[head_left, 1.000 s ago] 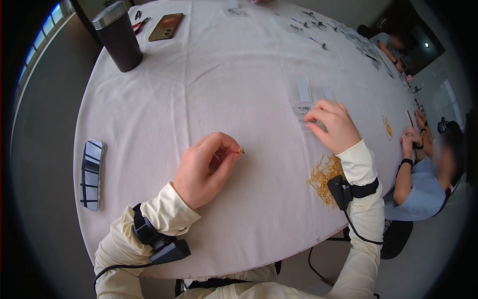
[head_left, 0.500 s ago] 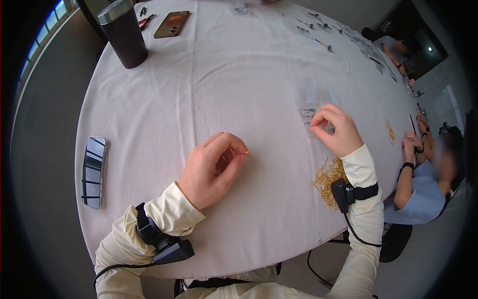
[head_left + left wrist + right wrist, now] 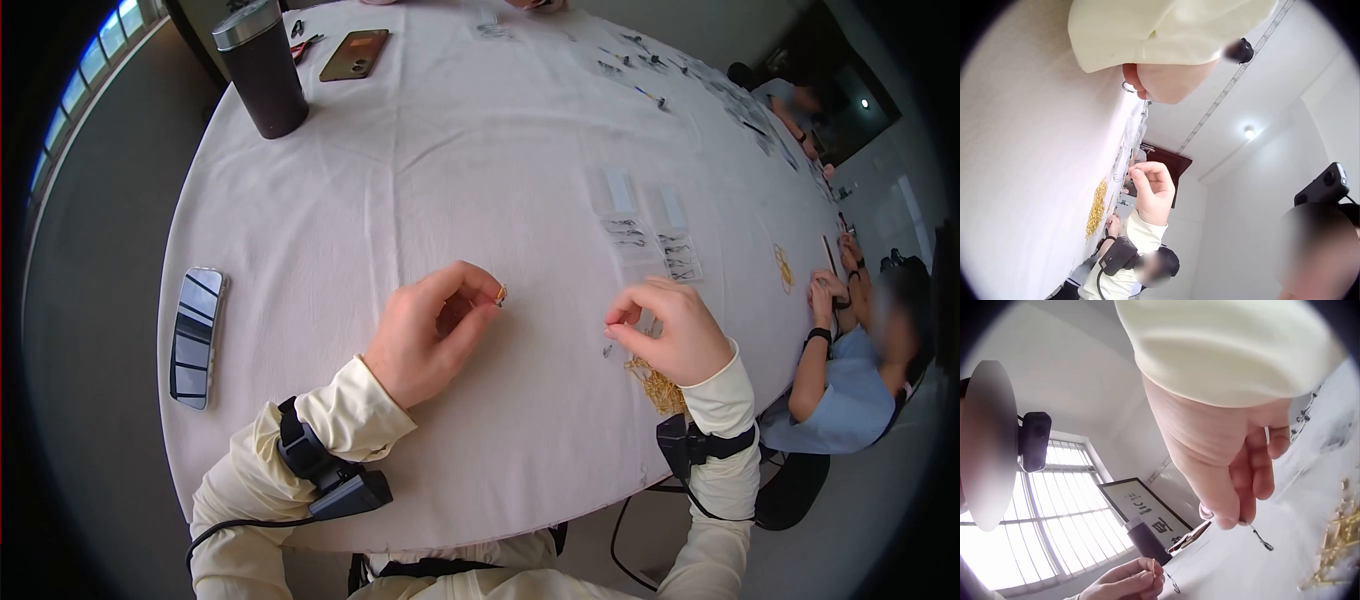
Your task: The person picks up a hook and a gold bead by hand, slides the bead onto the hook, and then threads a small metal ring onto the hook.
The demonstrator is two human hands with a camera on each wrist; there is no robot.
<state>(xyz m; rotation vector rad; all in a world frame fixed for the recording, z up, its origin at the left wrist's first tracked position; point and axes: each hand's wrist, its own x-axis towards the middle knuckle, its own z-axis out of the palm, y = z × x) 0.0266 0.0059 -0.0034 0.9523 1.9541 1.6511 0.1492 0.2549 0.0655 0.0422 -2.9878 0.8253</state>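
My left hand [image 3: 425,335], over the middle of the white-covered table [image 3: 480,420], pinches a small gold piece [image 3: 501,294] between thumb and forefinger. The right wrist view shows a thin dark wire loop [image 3: 1175,586] hanging beside that gold piece. To its right, my right hand [image 3: 668,325] holds a small dark wire piece [image 3: 1263,542] with a looped end, gripped by thumb and fingertips. A heap of gold pieces [image 3: 655,385] lies just under the right wrist, partly hidden by it. Beyond this hand are two clear plastic packs [image 3: 625,232] containing several dark wire pieces.
A phone [image 3: 197,338] lies at the left edge. At the far left stand a dark tumbler [image 3: 262,75], another phone [image 3: 354,55] and red-handled pliers [image 3: 308,47]. Small dark parts [image 3: 650,97] lie scattered at the back. People sit along the right side near gold strands [image 3: 783,268].
My right hand has come back from the plastic packs toward me, a small wire piece now showing at its fingertips. The left hand has stayed nearly in place, still pinching the gold piece.
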